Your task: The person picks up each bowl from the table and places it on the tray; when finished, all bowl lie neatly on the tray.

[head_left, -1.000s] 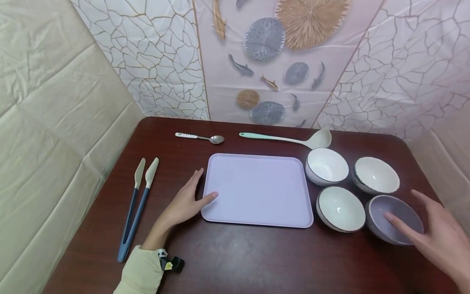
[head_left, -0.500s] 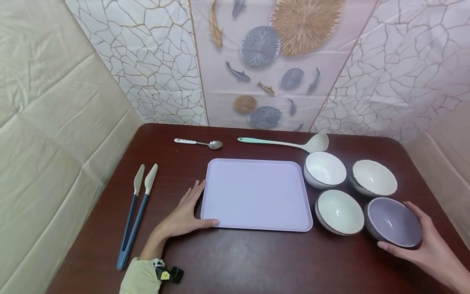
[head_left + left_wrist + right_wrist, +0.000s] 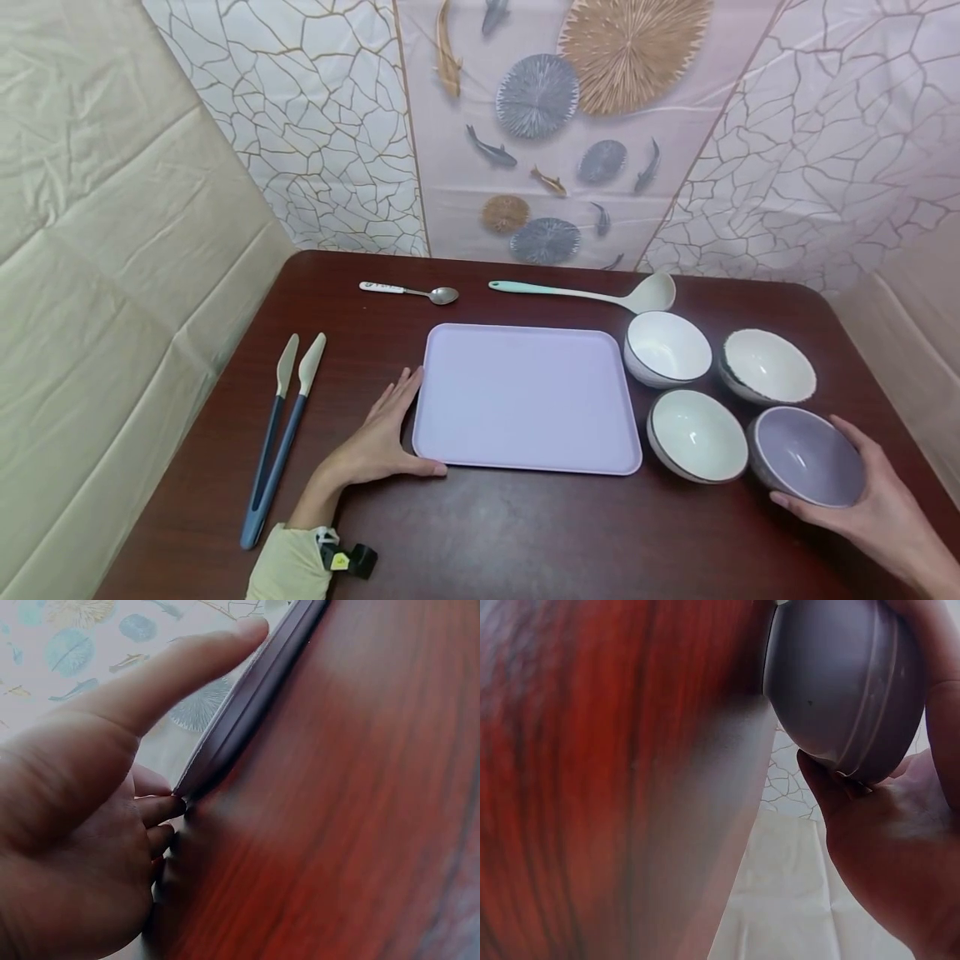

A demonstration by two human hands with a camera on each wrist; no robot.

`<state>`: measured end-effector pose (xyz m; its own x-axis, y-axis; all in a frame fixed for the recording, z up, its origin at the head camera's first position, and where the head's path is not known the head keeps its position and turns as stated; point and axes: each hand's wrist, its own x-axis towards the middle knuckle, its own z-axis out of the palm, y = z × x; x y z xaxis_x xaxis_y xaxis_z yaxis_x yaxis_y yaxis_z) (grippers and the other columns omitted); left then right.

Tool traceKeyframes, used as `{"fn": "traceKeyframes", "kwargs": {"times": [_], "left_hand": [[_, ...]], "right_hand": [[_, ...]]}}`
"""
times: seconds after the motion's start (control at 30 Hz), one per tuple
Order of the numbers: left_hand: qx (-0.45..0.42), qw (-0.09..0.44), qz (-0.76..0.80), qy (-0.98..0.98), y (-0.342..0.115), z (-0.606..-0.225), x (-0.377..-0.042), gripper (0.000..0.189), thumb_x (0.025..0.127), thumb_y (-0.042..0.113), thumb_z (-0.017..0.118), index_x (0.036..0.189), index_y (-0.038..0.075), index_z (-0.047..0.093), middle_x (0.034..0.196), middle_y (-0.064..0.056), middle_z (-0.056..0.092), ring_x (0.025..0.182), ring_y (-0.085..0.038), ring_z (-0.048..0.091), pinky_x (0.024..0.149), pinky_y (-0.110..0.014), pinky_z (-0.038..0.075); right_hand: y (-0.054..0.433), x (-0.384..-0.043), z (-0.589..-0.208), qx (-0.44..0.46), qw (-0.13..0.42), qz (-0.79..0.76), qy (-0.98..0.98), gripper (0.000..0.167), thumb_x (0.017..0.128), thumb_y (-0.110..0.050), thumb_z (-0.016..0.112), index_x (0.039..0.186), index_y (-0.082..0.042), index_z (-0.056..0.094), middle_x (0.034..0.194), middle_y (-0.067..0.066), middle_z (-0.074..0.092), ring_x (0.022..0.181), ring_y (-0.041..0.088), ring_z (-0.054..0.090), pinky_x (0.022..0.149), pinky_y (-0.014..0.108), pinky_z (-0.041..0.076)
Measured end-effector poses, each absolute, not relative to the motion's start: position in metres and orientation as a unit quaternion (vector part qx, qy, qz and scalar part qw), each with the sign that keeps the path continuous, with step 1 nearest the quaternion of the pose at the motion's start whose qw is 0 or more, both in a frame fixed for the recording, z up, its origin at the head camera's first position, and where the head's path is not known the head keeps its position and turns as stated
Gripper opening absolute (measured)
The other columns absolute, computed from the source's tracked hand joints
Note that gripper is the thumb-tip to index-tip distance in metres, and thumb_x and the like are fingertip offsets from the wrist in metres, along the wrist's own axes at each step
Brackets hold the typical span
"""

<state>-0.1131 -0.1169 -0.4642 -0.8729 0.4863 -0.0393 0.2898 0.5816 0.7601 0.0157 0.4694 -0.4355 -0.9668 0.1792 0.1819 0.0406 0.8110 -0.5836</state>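
A pale lilac rectangular tray lies mid-table in the head view. My left hand is at its near left corner, fingers along the left edge and thumb stretched by the front edge. In the left wrist view that hand has its fingertips right at the tray's rim. At the right, my right hand holds a purple bowl from its outer side, thumb in front and fingers behind. The right wrist view shows the bowl's outer wall between thumb and fingers.
Three whitish bowls, one at the back, one far right and one in front, stand close by the purple bowl. A ladle and a teaspoon lie behind the tray. Blue-handled tongs lie left.
My right hand has come down and left from above the purple bowl to take hold of its side. My left thumb has shifted from over the tray to its front edge.
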Motion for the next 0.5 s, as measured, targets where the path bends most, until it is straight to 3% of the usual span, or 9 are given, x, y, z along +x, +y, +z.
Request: {"fn": "traceKeyframes", "kwargs": {"times": [0.2, 0.5], "left_hand": [[0.242, 0.104, 0.395, 0.880, -0.1165, -0.4653, -0.1142, 0.133, 0.063, 0.056, 0.088, 0.159, 0.012, 0.007, 0.163, -0.006, 0.007, 0.149, -0.023, -0.001, 0.117, -0.049, 0.004], [0.243, 0.107, 0.395, 0.879, -0.1167, -0.4628, -0.1134, 0.132, 0.064, 0.055, 0.087, 0.158, 0.011, 0.006, 0.163, -0.006, 0.007, 0.149, -0.023, -0.001, 0.118, -0.047, 0.003]], "right_hand": [[0.4717, 0.0164, -0.4363, -0.057, 0.122, 0.299, -0.945, 0.126, 0.057, -0.019, 0.096, 0.157, -0.017, 0.020, 0.137, 0.028, 0.037, 0.095, -0.011, 0.032, 0.068, 0.005, 0.025], [0.4714, 0.0170, -0.4369, -0.048, 0.128, 0.309, -0.941, 0.123, 0.059, -0.017, 0.095, 0.157, -0.014, 0.021, 0.131, 0.031, 0.039, 0.093, -0.010, 0.033, 0.067, 0.006, 0.027]]}}
